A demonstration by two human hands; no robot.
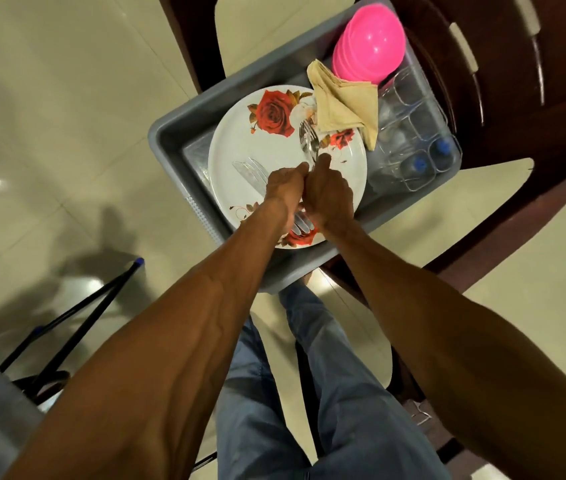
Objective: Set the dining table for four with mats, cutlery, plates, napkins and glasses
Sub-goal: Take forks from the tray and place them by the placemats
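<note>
At the left of the grey tub (170, 133), the knives (250, 173) lay on the rose-patterned plate (257, 140), blades pointing away to the upper left, their long axis running diagonally back under the left hand (283, 192). That hand was curled shut over the knife handles, and handle ends (300, 225) showed below the wrists, near the plate's near rim. Pressed against it, the right hand (328, 195) was closed round the forks and spoons (309, 140), whose heads pointed away towards the folded napkins (344, 102), long axis nearly straight away from the person. To gather the cutlery well, each bundle probably wanted squaring up first, all heads one way, then a firm grip at the handles so nothing slid and clattered onto the plate; lifting straight up would likely keep the tines clear of the napkins. Further right, the pink bowls (368, 46) stood stacked at the tub's far end and the glasses (409, 140) filled its right side.
</note>
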